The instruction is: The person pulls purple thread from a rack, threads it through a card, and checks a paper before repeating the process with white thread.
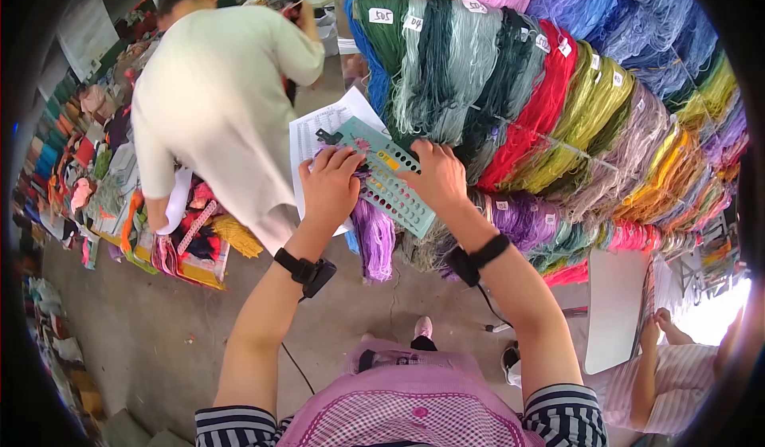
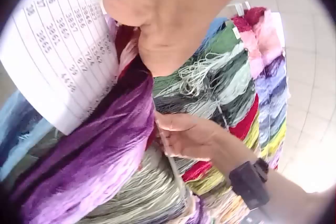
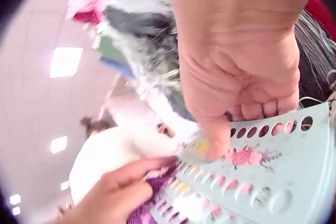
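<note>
A pale green thread card (image 1: 388, 180) punched with rows of holes is held up against a wall of coloured yarn skeins (image 1: 558, 104). My right hand (image 1: 434, 174) grips the card's right end, with the thumb (image 3: 216, 141) pressed on its face and the fingers curled over its top edge. My left hand (image 1: 330, 182) is at the card's left end, where its fingertips (image 3: 137, 186) pinch purple yarn (image 3: 156, 188) against the edge. A purple skein (image 1: 373, 238) hangs below the card. A printed number list (image 1: 317, 131) lies behind my left hand.
A person in a cream top (image 1: 223, 104) bends over close on the left. Heaps of yarn and cloth (image 1: 119, 200) cover the floor beside them. Another person (image 1: 677, 383) sits at the lower right next to a white board (image 1: 615, 307). Bare concrete floor (image 1: 159, 327) lies below.
</note>
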Demonstrator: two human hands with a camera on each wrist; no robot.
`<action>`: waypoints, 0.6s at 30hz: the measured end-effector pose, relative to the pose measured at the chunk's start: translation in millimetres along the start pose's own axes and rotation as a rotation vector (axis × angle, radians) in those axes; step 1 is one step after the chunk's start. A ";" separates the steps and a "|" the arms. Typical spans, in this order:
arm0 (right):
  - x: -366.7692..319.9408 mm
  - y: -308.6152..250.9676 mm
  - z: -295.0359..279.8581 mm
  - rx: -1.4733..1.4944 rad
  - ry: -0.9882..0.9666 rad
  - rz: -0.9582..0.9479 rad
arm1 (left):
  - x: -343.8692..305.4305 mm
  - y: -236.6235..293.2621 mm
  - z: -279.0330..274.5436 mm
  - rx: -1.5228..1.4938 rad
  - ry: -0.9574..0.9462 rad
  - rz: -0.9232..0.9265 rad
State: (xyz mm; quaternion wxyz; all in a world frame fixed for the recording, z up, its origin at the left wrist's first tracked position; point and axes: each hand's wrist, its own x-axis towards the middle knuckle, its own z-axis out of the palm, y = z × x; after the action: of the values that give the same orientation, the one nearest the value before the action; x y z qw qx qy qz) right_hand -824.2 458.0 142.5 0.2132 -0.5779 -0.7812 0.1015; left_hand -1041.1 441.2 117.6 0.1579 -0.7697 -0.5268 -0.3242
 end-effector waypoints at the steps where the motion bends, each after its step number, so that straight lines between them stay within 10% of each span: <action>1: -7.4 2.1 8.8 -0.040 0.243 -0.222 | 1.2 0.9 -4.1 0.061 -0.032 -0.018; 18: -34.7 4.8 18.0 -0.119 -0.006 -0.325 | -17.8 -36.2 -3.4 -0.429 -0.163 -0.027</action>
State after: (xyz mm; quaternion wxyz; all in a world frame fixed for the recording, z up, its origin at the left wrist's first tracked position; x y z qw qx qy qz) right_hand -819.8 428.3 117.0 0.1899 -0.4555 -0.8695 0.0209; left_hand -1079.5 440.9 104.7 -0.0568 -0.8021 -0.4672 -0.3676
